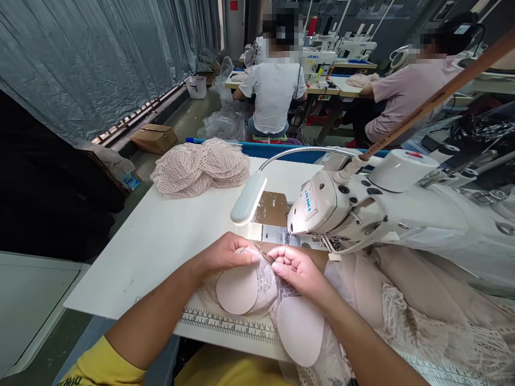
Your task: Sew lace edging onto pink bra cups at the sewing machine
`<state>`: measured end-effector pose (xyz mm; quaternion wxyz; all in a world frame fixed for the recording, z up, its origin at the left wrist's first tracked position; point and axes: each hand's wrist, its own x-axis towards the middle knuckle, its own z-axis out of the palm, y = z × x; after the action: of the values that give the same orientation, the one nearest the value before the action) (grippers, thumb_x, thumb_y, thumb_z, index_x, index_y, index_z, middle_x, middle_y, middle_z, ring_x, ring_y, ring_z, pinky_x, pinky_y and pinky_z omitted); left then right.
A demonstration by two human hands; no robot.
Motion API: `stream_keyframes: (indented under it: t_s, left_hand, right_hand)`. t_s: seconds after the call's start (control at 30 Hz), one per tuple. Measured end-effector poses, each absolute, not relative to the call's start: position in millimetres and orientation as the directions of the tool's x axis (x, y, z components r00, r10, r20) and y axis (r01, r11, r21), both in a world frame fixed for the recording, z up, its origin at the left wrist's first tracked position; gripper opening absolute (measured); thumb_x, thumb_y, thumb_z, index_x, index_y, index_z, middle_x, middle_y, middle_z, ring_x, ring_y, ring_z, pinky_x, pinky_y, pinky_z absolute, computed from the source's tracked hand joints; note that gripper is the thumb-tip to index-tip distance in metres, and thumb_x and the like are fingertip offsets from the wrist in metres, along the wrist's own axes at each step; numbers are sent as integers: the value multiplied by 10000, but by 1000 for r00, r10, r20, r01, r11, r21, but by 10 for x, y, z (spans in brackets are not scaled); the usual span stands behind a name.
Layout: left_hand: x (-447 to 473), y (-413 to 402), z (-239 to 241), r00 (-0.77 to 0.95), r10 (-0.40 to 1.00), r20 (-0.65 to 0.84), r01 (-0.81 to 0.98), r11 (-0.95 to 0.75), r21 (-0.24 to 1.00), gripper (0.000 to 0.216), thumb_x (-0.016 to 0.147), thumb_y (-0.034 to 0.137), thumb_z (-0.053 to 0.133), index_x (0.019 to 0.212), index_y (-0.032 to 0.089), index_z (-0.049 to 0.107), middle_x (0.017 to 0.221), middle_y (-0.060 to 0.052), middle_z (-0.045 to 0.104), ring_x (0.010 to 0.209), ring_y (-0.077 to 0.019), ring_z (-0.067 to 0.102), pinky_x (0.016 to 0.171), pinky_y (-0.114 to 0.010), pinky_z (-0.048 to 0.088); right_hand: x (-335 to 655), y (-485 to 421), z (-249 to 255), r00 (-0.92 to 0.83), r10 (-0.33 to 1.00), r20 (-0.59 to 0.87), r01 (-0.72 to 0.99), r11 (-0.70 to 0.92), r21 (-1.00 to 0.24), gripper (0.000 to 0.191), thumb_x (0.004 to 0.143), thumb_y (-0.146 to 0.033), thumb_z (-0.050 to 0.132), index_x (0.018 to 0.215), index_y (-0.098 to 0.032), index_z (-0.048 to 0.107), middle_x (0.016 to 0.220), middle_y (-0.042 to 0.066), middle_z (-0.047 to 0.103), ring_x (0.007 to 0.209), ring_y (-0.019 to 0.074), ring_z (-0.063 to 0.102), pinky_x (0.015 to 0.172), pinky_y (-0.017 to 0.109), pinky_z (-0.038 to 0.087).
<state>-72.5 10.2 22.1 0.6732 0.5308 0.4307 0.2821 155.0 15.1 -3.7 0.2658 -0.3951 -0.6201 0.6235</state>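
My left hand (225, 255) and my right hand (296, 269) meet over a pale pink lace bra piece (263, 281) with two padded cups, lying on the white sewing table (161, 241). Left fingers pinch the lace edge above the left cup (237, 289). Right fingers are curled and hold a small metal tool, likely snips or tweezers (269, 259), against the lace. The right cup (300, 329) hangs toward the table's front edge. The white Juki sewing machine head (322, 201) stands just beyond my hands.
A lit gooseneck lamp (248, 198) hangs over the work. A stack of lace cups (201, 167) sits at the table's far left. More beige fabric (422, 300) is piled at right. Two people sit at machines ahead. A cardboard box (154, 138) lies on the floor.
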Motion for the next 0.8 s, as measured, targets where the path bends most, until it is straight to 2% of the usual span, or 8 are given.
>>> stream_keyframes:
  t_s: [0.2, 0.37, 0.6, 0.8]
  left_hand:
    - [-710, 111, 176, 453, 844, -286, 49, 297, 954, 243, 756, 350, 731, 841, 122, 743, 816, -61, 705, 770, -173, 606, 722, -263, 462]
    - [-673, 114, 178, 476, 831, -289, 65, 295, 953, 215, 736, 312, 737, 813, 111, 733, 761, -42, 661, 746, -157, 561, 700, -247, 422]
    - [-617, 102, 190, 544, 773, -325, 144, 296, 944, 285, 749, 369, 700, 708, 92, 647, 611, 21, 419, 619, -102, 361, 570, -226, 279]
    - [-612, 100, 199, 561, 768, -310, 180, 253, 951, 336, 757, 398, 690, 641, 108, 569, 609, 36, 318, 606, -87, 273, 539, -231, 182]
  right_hand:
    - [1522, 118, -16, -555, 818, -151, 183, -57, -982, 293, 833, -425, 623, 1002, -186, 608, 817, 23, 605, 727, 152, 554, 677, 292, 454]
    - [1494, 97, 13, -543, 832, -110, 204, 4, -979, 264, 841, -394, 616, 1009, -190, 618, 830, 27, 623, 754, 169, 578, 687, 304, 472]
    - [1438, 83, 83, -554, 830, -71, 184, 39, -982, 213, 850, -353, 611, 989, -195, 643, 950, 53, 682, 876, 201, 631, 779, 330, 503]
    - [1451, 103, 42, -524, 850, -57, 233, 78, -969, 178, 876, -350, 589, 890, -194, 673, 849, 35, 669, 794, 177, 615, 721, 305, 485]
